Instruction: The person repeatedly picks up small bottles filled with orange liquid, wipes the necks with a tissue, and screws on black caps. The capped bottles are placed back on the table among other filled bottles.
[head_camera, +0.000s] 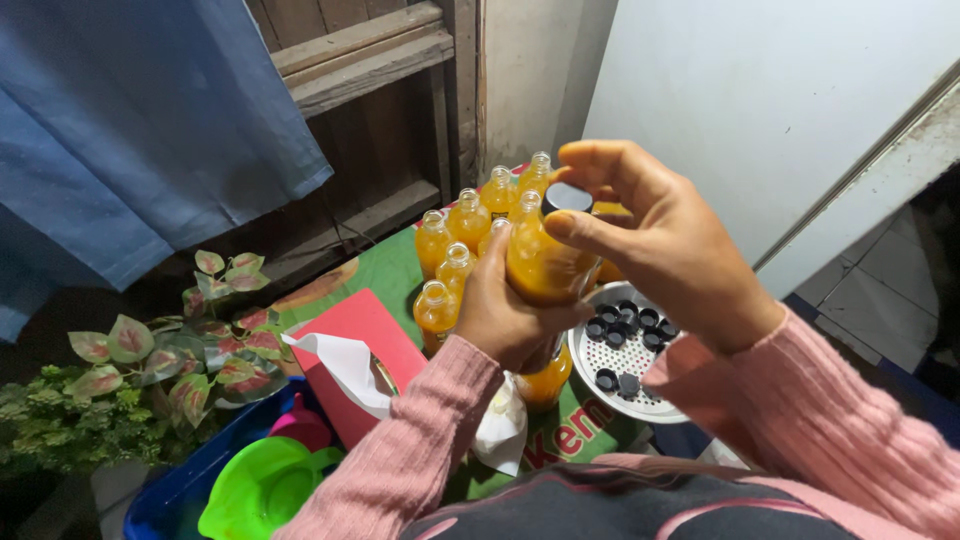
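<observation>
The clear plastic bottle of orange juice (540, 262) is standing nearly upright, neck up, tilting slightly right, above the table (385, 268). The left hand (510, 310) is clasping its body; the right hand (650, 240) is pinching its black round cap (567, 197).

Between the fingers (520, 300) of the left hand (515, 320) sat a glossy, smooth clear bottle of orange liquid (540, 265); under the right hand's (660, 250) fingertips was a matt black plastic cap (567, 197). Below the fingers lay a perforated round metal tray (640, 395), dull-shiny, and a smooth red tissue box (350, 350) with soft white paper. Both sleeves were ribbed pink knit cloth.
</observation>
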